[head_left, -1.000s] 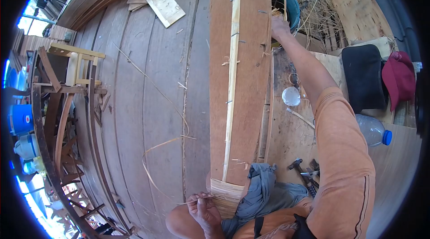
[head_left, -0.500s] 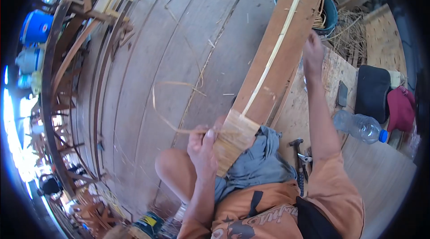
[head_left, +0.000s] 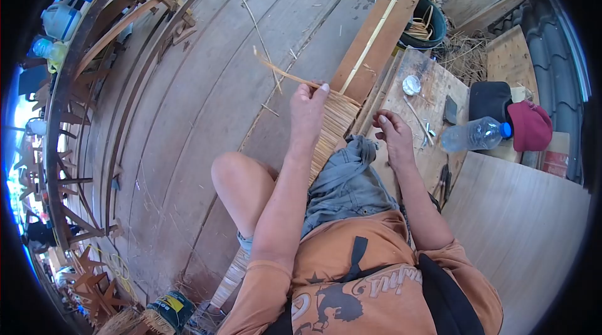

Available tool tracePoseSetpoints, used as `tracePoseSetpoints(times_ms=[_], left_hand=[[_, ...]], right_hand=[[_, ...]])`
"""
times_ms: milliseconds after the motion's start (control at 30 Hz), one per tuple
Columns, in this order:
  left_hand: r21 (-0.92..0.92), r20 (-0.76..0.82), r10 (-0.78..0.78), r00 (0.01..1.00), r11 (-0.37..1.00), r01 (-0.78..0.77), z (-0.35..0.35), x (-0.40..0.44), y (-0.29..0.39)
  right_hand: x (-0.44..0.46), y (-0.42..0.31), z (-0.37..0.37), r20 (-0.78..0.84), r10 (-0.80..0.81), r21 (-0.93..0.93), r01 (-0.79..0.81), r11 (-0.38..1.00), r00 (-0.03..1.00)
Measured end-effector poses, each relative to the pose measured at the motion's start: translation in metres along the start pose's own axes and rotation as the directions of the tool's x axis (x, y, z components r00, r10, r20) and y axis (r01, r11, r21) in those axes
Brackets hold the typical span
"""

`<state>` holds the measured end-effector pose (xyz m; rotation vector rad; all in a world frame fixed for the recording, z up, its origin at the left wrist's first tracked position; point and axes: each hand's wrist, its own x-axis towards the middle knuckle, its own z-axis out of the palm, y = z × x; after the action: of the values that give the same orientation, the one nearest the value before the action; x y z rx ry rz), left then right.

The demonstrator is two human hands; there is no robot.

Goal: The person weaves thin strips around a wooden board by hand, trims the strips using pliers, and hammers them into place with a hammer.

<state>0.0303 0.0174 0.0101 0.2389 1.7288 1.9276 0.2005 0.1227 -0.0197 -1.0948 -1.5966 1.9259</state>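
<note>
Straw-coloured strips cover only the near end of the brown board, while the left hand pinches a loose strand there and the right hand hangs half-open, seemingly empty.

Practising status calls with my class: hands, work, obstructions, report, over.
Left hand pinching thin strip at board's wrapped end. Right hand alongside, half open, nothing seen in it. Strip's loose end juts over floor planks. No obstruction seen.
</note>
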Motion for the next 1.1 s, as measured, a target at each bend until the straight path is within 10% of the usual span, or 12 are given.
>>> tracePoseSetpoints(times_ms=[333, 433, 700, 867, 933, 1000, 1100], left_hand=[[0.040, 0.017, 0.025, 1.000, 0.999, -0.026, -0.002, 0.004, -0.010], [0.028, -0.094, 0.144, 0.985, 0.989, -0.142, 0.000, -0.006, 0.001], [-0.329, -0.155, 0.123, 0.980, 0.929, -0.169, 0.002, -0.035, 0.016], [-0.373, -0.135, 0.044, 0.990, 0.923, -0.092, 0.021, -0.048, 0.000], [-0.357, -0.126, 0.040, 0.991, 0.930, -0.083, 0.027, -0.053, 0.000], [-0.386, -0.100, 0.016, 0.995, 0.921, -0.053, 0.026, -0.053, -0.004], [-0.465, -0.117, -0.054, 0.992, 0.886, -0.006, 0.028, -0.054, -0.001]], right_hand=[[0.007, -0.013, 0.014, 0.115, -0.054, 0.025, 0.052, 0.998, 0.992], [-0.003, -0.005, -0.010, 0.023, -0.103, -0.216, 0.105, 0.971, 0.994], [-0.092, 0.060, -0.165, -0.399, -0.296, -0.726, -0.102, 0.680, 0.868], [-0.140, 0.105, -0.162, -0.174, -0.383, -0.978, -0.115, 0.172, 0.907], [-0.142, 0.097, -0.135, -0.103, -0.320, -0.994, -0.112, -0.008, 0.942], [-0.133, 0.067, -0.131, -0.286, 0.075, -0.955, -0.291, 0.064, 0.955], [-0.133, 0.065, -0.153, -0.126, 0.210, -0.956, -0.175, 0.237, 0.970]])
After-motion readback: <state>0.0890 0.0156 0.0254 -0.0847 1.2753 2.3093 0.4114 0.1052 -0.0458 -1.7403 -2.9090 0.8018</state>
